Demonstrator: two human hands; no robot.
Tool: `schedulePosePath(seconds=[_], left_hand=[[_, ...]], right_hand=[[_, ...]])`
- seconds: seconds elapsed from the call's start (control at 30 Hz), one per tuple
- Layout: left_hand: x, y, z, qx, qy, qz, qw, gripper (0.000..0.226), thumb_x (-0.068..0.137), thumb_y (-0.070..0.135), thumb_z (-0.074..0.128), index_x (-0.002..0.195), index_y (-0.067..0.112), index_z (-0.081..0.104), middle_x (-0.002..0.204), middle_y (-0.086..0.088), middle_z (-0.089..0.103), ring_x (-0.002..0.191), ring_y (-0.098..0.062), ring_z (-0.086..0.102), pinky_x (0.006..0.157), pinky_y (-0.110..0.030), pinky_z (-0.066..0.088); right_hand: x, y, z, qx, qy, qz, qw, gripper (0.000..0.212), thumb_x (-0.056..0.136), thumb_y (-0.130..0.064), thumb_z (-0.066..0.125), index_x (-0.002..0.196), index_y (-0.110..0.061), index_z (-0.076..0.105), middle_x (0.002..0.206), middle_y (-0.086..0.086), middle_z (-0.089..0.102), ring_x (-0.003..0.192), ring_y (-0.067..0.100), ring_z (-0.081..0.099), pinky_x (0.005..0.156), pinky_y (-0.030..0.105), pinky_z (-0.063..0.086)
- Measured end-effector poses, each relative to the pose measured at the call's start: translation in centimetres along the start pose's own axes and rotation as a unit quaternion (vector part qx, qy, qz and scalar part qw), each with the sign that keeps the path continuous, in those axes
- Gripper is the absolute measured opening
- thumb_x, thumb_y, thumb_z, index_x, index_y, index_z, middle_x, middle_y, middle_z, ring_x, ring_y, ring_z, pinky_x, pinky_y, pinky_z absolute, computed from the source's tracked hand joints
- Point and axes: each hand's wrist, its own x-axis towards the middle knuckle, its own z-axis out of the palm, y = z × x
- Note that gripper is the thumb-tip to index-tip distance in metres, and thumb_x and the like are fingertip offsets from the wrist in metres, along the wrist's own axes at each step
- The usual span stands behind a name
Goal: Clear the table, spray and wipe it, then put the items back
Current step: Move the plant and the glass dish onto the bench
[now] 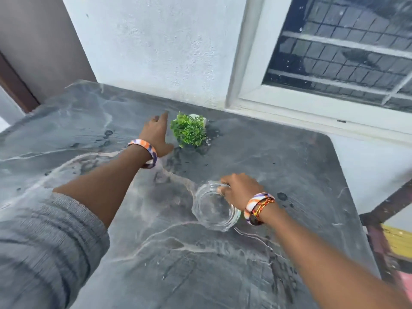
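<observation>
A dark grey marbled table fills the view. Near its far edge a small green plant in a white pot leans over. My left hand is just left of the plant, fingers spread, holding nothing; whether the thumb touches the leaves I cannot tell. A clear glass bowl sits on the table nearer to me, right of centre. My right hand grips the bowl's far right rim, fingers curled over the edge. Both wrists wear patterned bands.
A white wall and a barred window stand right behind the table's far edge. A dark metal frame with a yellow part is off the right side. Wet streaks and dark spots mark the tabletop.
</observation>
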Motion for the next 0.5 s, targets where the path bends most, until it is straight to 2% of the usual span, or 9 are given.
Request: schedulePosePath(seconds=[0.07,0.17,0.23,0.33,0.4,0.5], left_hand=[[3.2,-1.0,-0.7,0.025,-0.025,0.041,0.999,0.096,0.072,0.014,0.073,0.146,0.006,0.012,0.143,-0.030,0.030,0.130,-0.043,0.033,0.105,-0.046,0.034],[7.9,-2.1,-1.8,0.104,-0.054,0.113,0.987,0.093,0.075,0.001,0.064,0.147,0.010,0.006,0.148,-0.026,0.025,0.137,-0.040,0.025,0.111,-0.046,0.027],[10.3,-2.6,-2.0,0.158,-0.079,0.164,0.971,0.099,0.075,-0.002,0.062,0.148,0.017,-0.003,0.154,-0.021,0.013,0.143,-0.036,0.011,0.114,-0.048,0.024],[13.1,-2.1,-2.2,0.210,-0.131,0.247,0.937,0.115,0.073,0.004,0.072,0.145,0.030,-0.014,0.157,-0.015,-0.006,0.145,-0.033,-0.001,0.109,-0.051,0.033],[14.1,-0.5,-2.3,0.266,-0.135,0.346,0.890,0.121,0.070,0.011,0.077,0.144,0.032,-0.016,0.157,-0.012,-0.011,0.145,-0.031,0.000,0.111,-0.048,0.031],[15.1,2.4,-1.7,0.336,-0.145,0.509,0.779,0.094,0.080,0.004,0.058,0.146,0.034,-0.002,0.158,-0.007,-0.001,0.145,-0.026,0.009,0.110,-0.039,0.032]], right_hand=[[1.3,-0.1,-0.5,0.041,0.014,0.043,0.998,0.020,0.091,-0.027,0.051,0.093,-0.015,0.067,0.100,0.017,0.069,0.097,0.035,0.061,0.065,0.029,0.034],[2.7,-0.7,-1.4,0.098,0.049,0.108,0.988,0.024,0.092,-0.027,0.049,0.074,-0.017,0.061,0.097,0.016,0.068,0.093,0.034,0.061,0.061,0.027,0.027],[3.1,-0.7,-1.4,0.126,0.073,0.139,0.980,0.024,0.092,-0.025,0.048,0.078,-0.012,0.063,0.092,0.016,0.068,0.089,0.033,0.061,0.061,0.030,0.031],[3.3,-0.2,-1.2,0.174,0.105,0.177,0.963,0.025,0.092,-0.021,0.049,0.083,-0.003,0.064,0.086,0.016,0.068,0.085,0.033,0.062,0.070,0.035,0.045],[3.2,0.3,-0.9,0.187,0.112,0.202,0.955,0.025,0.093,-0.019,0.049,0.087,-0.001,0.066,0.086,0.019,0.069,0.084,0.034,0.063,0.074,0.037,0.047],[3.2,0.9,-0.7,0.221,0.127,0.228,0.940,0.028,0.093,-0.018,0.051,0.084,0.005,0.064,0.080,0.022,0.067,0.075,0.030,0.061,0.071,0.038,0.046]])
